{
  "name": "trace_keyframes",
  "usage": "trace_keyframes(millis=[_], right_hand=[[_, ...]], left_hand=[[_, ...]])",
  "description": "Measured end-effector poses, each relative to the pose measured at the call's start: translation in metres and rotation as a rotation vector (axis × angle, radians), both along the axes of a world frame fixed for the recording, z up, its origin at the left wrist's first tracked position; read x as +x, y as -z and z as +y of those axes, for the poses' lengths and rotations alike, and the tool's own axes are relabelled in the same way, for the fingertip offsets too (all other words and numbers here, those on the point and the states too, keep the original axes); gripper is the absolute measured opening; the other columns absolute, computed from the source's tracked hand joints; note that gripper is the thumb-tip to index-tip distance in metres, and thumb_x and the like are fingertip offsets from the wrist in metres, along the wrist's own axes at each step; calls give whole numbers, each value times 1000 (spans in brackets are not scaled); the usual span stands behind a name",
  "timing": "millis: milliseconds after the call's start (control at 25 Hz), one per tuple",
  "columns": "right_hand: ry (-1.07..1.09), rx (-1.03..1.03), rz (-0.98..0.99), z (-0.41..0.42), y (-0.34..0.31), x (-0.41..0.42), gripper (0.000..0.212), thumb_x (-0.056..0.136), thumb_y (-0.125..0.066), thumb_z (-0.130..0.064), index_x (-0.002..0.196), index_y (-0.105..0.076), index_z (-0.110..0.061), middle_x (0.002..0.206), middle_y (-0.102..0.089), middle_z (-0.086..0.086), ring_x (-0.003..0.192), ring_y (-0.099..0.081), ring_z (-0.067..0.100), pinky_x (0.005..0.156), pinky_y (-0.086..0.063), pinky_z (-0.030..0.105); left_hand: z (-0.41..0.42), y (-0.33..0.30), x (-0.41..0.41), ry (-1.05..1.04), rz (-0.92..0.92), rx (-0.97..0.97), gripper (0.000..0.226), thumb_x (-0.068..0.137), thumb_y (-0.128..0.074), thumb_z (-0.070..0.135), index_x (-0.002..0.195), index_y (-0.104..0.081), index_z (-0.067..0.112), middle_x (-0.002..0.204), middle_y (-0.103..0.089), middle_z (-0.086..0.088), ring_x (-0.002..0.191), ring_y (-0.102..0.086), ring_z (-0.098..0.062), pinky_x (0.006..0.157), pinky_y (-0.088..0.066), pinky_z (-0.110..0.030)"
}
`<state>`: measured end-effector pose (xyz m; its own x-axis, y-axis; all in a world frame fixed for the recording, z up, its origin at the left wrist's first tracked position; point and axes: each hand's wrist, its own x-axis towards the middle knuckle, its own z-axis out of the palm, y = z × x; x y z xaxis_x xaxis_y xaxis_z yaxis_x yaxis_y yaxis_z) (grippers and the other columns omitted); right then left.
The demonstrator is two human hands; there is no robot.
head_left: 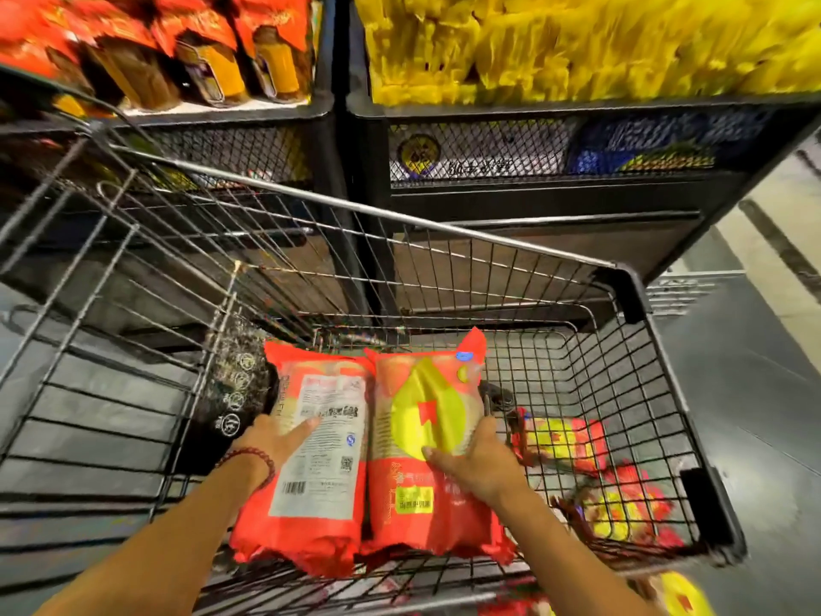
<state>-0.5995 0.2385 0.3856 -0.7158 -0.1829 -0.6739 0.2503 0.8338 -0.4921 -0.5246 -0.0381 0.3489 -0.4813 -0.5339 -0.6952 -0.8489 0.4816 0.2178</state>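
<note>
Two red food packs lie side by side in a wire shopping cart [644, 393]. The left pack [320, 486] shows its white printed back with a barcode. The right pack [426, 504] shows a yellow drop-shaped label. My left hand [277, 440], with a dark red bead bracelet on the wrist, grips the left pack at its left edge, thumb lying across the label. My right hand [477, 464] grips the right pack at its right edge, thumb on the yellow label; its fingers are hidden behind the pack.
A black patterned bag [231, 393] leans against the cart's left wall. More red and yellow packs [573, 442] lie at the cart's right side. Beyond the cart stand black mesh bins with red-topped packets [200, 51] and yellow packets [577, 42]. Grey floor lies to the right.
</note>
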Motion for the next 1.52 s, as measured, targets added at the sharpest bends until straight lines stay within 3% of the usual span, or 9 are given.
trace_keyframes(millis=[120, 200, 320, 400, 640, 840, 1200, 1400, 1520], right_hand=[[-146, 263, 78, -8, -18, 3, 104, 75, -61, -64, 146, -5, -12, 151, -25, 21, 136, -31, 38, 107, -35, 49], [-288, 383, 393, -12, -49, -2, 102, 79, -55, -65, 151, 6, -26, 160, -1, 12, 146, -7, 35, 112, -20, 56], [-369, 386, 875, -11, -114, -11, 91, 65, -70, -63, 141, -43, -21, 149, -40, 13, 137, -38, 35, 103, -35, 61], [-326, 422, 909, -2, -161, -11, 87, 49, -81, -58, 123, -63, -17, 130, -61, 12, 119, -58, 35, 89, -47, 60], [-115, 523, 1058, 39, -292, 53, 75, 89, -45, -54, 150, -14, -22, 158, -19, 8, 145, -17, 30, 113, -21, 52], [122, 595, 1107, 101, -338, 169, 71, 86, -54, -48, 145, -29, -18, 146, -39, 13, 131, -39, 35, 98, -38, 48], [539, 731, 801, 266, -260, 410, 69, 87, -55, -45, 144, -30, -15, 139, -43, 18, 117, -48, 40, 82, -48, 45], [483, 651, 603, 286, -128, 455, 64, 79, -61, -43, 131, -46, -9, 115, -57, 21, 98, -58, 41, 71, -49, 43], [446, 529, 475, 260, -16, 458, 64, 80, -61, -43, 132, -46, -8, 117, -57, 22, 101, -57, 41, 72, -50, 43]], left_hand=[[8, -26, -2, 266, -79, -267, 125, 62, -31, 93, 148, -19, 4, 149, -34, -21, 135, -38, -37, 109, -37, -46], [18, -65, -13, 577, 114, -565, 102, 80, -43, 73, 153, -7, 12, 159, -15, -15, 147, -16, -33, 115, -22, -50], [33, -151, -34, 838, 489, -799, 99, 74, -50, 74, 150, -27, 14, 157, -27, -11, 146, -24, -31, 113, -23, -56], [39, -206, -39, 916, 571, -837, 96, 72, -43, 76, 146, -38, 14, 152, -38, -11, 141, -35, -31, 110, -28, -57], [66, -346, 0, 1047, 792, -839, 97, 75, -39, 74, 150, -25, 15, 156, -31, -9, 143, -30, -28, 114, -19, -57], [122, -391, 52, 1212, 1053, -750, 95, 74, -53, 71, 145, -35, 10, 146, -44, -15, 133, -44, -30, 106, -29, -61], [321, -326, 176, 1542, 1111, -281, 99, 69, -32, 72, 142, -39, 6, 142, -48, -17, 130, -48, -32, 105, -32, -60], [349, -191, 220, 1535, 920, -156, 91, 70, -34, 70, 136, -45, 7, 131, -57, -15, 119, -56, -33, 97, -45, -46], [321, -79, 246, 1276, 678, -28, 83, 77, -53, 62, 138, -42, 7, 134, -56, -17, 121, -55, -34, 98, -45, -42]])
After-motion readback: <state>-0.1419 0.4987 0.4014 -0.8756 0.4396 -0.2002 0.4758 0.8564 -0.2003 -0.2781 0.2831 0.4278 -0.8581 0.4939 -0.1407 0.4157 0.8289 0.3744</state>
